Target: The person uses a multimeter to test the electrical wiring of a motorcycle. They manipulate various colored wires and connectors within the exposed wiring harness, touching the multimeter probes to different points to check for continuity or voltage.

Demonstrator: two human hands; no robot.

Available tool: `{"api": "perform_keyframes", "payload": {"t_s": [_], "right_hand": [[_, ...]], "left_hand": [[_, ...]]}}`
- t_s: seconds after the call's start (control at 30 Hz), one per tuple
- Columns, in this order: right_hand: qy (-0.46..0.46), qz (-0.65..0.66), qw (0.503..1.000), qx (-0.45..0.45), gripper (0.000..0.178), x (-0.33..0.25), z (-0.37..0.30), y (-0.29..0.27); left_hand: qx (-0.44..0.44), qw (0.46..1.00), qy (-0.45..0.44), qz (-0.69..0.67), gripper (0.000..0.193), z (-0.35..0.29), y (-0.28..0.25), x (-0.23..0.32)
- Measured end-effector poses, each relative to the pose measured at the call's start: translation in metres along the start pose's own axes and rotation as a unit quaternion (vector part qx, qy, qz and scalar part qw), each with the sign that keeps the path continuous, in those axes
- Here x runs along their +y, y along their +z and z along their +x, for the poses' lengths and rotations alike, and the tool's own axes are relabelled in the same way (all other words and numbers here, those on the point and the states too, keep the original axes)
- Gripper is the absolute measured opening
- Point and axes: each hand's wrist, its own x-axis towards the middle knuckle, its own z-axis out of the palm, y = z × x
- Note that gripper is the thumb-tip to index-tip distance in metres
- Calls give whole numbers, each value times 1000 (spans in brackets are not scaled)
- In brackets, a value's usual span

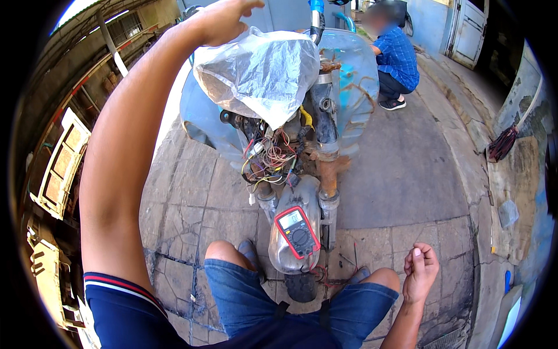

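Observation:
My left hand is stretched far forward, fingers extended, beside a clear plastic bag draped over the front of a vehicle. Whether it touches the bag I cannot tell. Above my right knee, my right hand is curled closed, with nothing visible in it. Between my knees, a red-rimmed digital multimeter rests on the grey front fender, its display lit. Thin test leads hang below it toward the ground. A tangle of coloured wires spills out under the bag, next to the rusty fork tube.
Blue body panels stand behind the fork. Another person in a blue checked shirt crouches at the far right. Paving slabs cover the ground. A brush and a wooden board are along the right wall. Yellowish metal frames stand left.

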Motion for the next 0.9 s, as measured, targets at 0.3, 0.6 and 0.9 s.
{"api": "perform_keyframes", "payload": {"t_s": [0.3, 0.6, 0.9], "right_hand": [[12, -14, 1000, 6, 19, 2, 0, 10], [21, -75, 990, -116, 14, 19, 14, 95], [-95, -228, 927, -281, 21, 53, 38, 212]], "left_hand": [[378, 908, -7, -182, 34, -197, 7, 79], [259, 720, -322, -558, 26, -323, 138, 144], [265, 749, -273, -543, 26, -294, 173, 162]]}}
